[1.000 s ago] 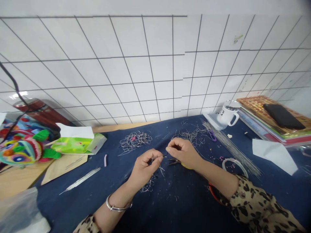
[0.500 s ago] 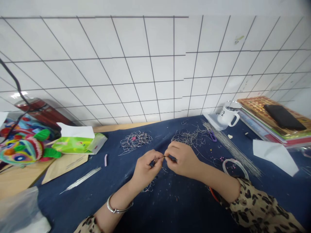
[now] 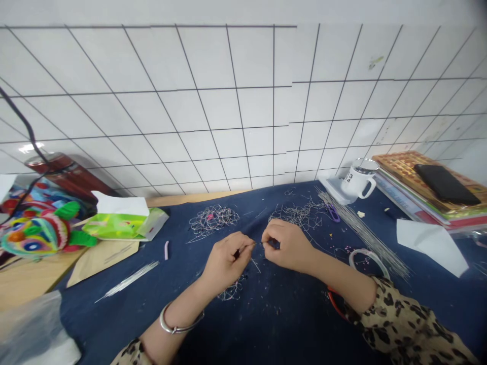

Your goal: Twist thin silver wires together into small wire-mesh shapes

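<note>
1. Thin wire [image 3: 258, 244]: it runs level between the two hands, just above the blue cloth [image 3: 266, 324] on the tabletop, and only a short stretch shows between the fingertips.
2. The left hand [image 3: 226, 258] has its thumb and forefinger closed together on the thin wire's left end. A small dark speck shows between those fingers, too small to tell what it is.
3. The right hand [image 3: 287, 248] has its fingers pinched on the other end. A second ago it sat a little further right, over a pair of pliers lying on the cloth. It then closed in until the hands all but touched, and now they stand slightly apart again with the wire drawn between them. The pliers no longer show.
4. Judging by this, the work is bare-fingered handling of the one strand, with both ends under grip.
5. A small wire tangle [image 3: 232, 290] lies on the cloth just below the left hand, where it lay before.
6. Further out, nothing has shifted: the beaded wire tangle [image 3: 213, 220], the loose wire heap [image 3: 300, 214] behind the right hand, the bundle of straight wires [image 3: 365, 234], the purple scissors [image 3: 333, 213], the mug [image 3: 357, 177] and the tissue pack [image 3: 122, 223].
</note>
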Available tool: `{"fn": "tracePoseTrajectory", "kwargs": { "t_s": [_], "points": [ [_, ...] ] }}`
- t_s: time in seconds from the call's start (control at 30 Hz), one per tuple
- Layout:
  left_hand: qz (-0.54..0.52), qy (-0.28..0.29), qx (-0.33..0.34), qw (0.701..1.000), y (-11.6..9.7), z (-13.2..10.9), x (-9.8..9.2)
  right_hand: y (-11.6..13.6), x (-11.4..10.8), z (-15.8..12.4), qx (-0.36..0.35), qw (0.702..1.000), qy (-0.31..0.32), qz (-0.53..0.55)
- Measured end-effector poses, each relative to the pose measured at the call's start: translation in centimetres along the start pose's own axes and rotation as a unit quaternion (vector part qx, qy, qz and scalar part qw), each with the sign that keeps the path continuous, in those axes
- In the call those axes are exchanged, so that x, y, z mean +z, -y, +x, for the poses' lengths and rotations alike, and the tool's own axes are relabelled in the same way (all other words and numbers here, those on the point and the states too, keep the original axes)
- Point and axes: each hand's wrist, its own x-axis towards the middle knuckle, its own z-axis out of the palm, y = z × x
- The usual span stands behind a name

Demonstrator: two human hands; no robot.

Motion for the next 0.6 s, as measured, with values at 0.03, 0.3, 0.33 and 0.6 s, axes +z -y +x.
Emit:
{"fn": "tracePoseTrajectory", "kwargs": {
  "t_s": [0.03, 0.3, 0.33, 0.6],
  "points": [
    [0.000, 0.002, -0.008, 1.000, 0.0, 0.0, 0.0, -0.1, 0.1, 0.0, -0.011, 1.000, 0.006, -0.011],
    [0.023, -0.029, -0.039, 0.999, 0.2, -0.1, 0.7, -0.3, 0.4, -0.1, 0.039, 0.997, 0.058, -0.028],
    [0.028, -0.034, -0.037, 0.998, 0.3, -0.2, 0.8, -0.2, 0.3, -0.1, 0.048, 0.997, 0.063, -0.017],
    [0.054, -0.025, 0.025, 0.998, 0.6, -0.4, 1.3, 0.1, 0.5, 0.3, 0.123, 0.985, 0.062, 0.100]
  ]
}}
